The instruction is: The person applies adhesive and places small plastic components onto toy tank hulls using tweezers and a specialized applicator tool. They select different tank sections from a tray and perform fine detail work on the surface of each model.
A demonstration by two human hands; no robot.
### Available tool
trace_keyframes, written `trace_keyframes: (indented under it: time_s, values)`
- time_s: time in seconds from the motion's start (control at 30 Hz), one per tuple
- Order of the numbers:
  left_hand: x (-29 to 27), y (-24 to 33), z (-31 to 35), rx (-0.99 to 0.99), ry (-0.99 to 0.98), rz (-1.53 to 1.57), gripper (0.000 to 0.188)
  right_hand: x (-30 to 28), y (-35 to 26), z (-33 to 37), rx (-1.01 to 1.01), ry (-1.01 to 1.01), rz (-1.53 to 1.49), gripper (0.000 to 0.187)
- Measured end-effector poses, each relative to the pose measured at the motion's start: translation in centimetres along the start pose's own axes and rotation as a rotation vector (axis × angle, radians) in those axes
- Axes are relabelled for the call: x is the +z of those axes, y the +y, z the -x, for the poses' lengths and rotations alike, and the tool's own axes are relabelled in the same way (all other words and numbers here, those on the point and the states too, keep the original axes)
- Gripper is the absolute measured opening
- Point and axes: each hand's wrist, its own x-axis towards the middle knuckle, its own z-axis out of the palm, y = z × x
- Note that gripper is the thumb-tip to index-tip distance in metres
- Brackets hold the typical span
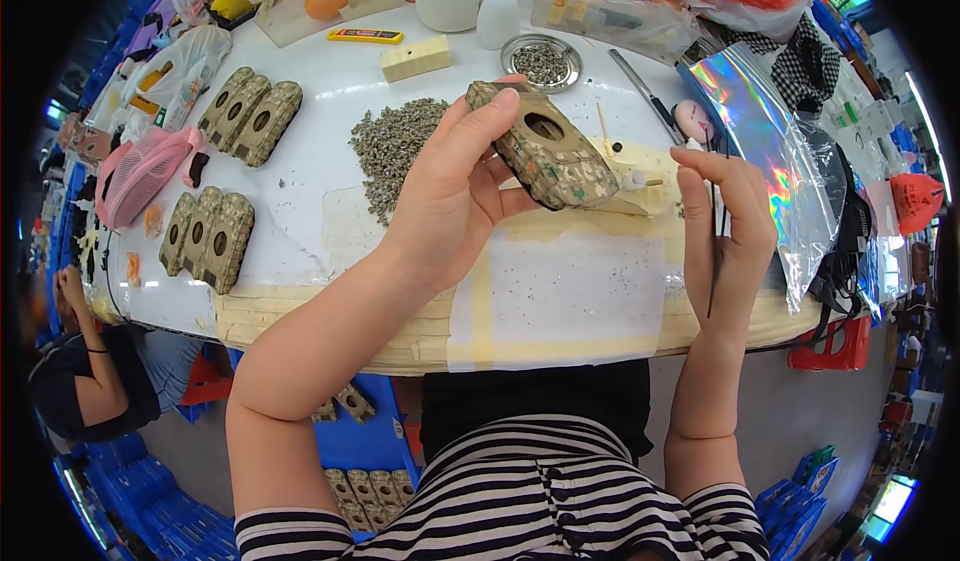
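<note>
My left hand (450, 176) grips a camouflage-patterned plastic casing (565, 156) with an oval opening, tilted above the table. The thumb lies on its upper end, and the fingers go underneath. To the right, my right hand (730, 206) is raised with curled fingers around thin dark tweezers (711, 276). Their prongs stand upward between the fingers. A gap separates this hand from the casing. Between the two hands, a small white nozzle-like piece (636, 178) with a yellowish tip rests on a taped patch. Left of the casing lies a heap of small metal parts (395, 151).
Similar camouflage casings (250, 119) and more casings (208, 238) stand in rows at left. Behind are a metal dish (541, 64) of small parts, a foam block (416, 60), a yellow cutter (365, 36) and a white squeeze bottle (498, 19). Shiny film (765, 151) lies right. Another person (100, 371) sits left.
</note>
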Motion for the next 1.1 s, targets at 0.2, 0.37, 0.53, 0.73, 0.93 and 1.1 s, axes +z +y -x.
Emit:
trace_keyframes:
  time_s: [0.2, 0.37, 0.53, 0.73, 0.93, 1.1]
  values:
    - [0.2, -0.1, -0.1, -0.005, 0.012, 0.024, 0.039, 0.5, 0.5, 0.5, -0.033, -0.051, 0.020, 0.011]
    - [0.2, 0.0, 0.0, -0.003, 0.009, 0.014, 0.038, -0.3, 0.0, 0.2, -0.042, 0.054, -0.008, 0.011]
    - [0.3, 0.3, 0.3, -0.042, 0.004, 0.026, 0.039, -1.4, -2.0, 0.0, -0.091, 0.238, -0.253, 0.011]
    - [0.4, 0.4, 0.3, -0.066, -0.036, 0.055, 0.041, -0.3, -2.6, -1.2, -0.090, 0.017, -0.517, 0.009]
    - [0.3, 0.2, 0.3, -0.077, -0.071, 0.066, 0.041, 1.6, -3.2, -0.8, 0.117, -0.006, -0.767, 0.004]
    - [0.3, 0.2, 0.4, -0.084, -0.076, 0.060, 0.041, 1.8, -3.2, -0.8, 0.122, -0.025, -0.788, 0.004]
